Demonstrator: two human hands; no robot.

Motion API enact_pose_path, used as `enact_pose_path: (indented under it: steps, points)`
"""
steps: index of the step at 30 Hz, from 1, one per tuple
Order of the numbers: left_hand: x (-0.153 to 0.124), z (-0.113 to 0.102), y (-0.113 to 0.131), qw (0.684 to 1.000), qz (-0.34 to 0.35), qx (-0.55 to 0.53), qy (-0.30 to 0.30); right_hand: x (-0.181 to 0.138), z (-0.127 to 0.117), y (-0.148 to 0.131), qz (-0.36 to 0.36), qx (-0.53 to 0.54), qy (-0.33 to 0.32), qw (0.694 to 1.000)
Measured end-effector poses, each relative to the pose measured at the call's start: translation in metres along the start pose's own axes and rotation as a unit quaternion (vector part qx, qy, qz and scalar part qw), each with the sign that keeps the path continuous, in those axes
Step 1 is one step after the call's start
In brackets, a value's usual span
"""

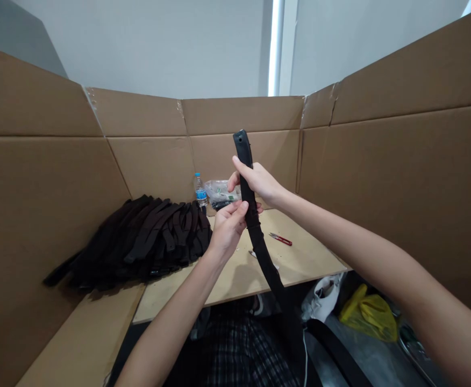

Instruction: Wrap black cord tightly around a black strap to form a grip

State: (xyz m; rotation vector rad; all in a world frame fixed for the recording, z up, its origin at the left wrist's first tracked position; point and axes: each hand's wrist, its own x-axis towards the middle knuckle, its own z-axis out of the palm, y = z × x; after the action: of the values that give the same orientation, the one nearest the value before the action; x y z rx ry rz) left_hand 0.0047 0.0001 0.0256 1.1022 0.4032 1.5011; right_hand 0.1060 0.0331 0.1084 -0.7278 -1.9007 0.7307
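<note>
Head view: long, curved black strap (262, 247)

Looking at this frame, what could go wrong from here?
The black strap, held by the left hand and right hand, trails below the front edge of the table, so it might snag. The red-handled snips lie loose on the table; a swinging strap could knock them. The heaped black pile might slide.

Black strap (264, 259), dark plaid cloth (235, 349)
</note>
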Motion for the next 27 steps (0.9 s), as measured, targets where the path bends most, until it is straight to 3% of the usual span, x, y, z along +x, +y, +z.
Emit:
enact_pose_path:
  steps: [6,10,15,20,27]
  points:
    - [-0.009,0.0,-0.005,1.0,-0.011,0.024,0.007,0.003,0.001,0.008,0.008,0.037,0.034,0.999]
    - [-0.008,-0.005,0.0,0.999,-0.024,0.041,-0.001,0.002,-0.001,0.007,-0.003,0.081,-0.031,0.996]
    - [-0.002,-0.016,0.011,0.997,0.041,0.069,0.022,-0.004,-0.005,0.0,-0.008,0.092,-0.096,0.991]
    - [-0.002,-0.02,0.024,0.988,0.045,0.147,-0.033,-0.006,-0.004,-0.002,-0.024,0.086,-0.187,0.978]
    - [-0.012,-0.02,0.049,0.953,0.102,0.283,-0.047,-0.009,-0.001,-0.009,-0.028,0.015,-0.162,0.986]
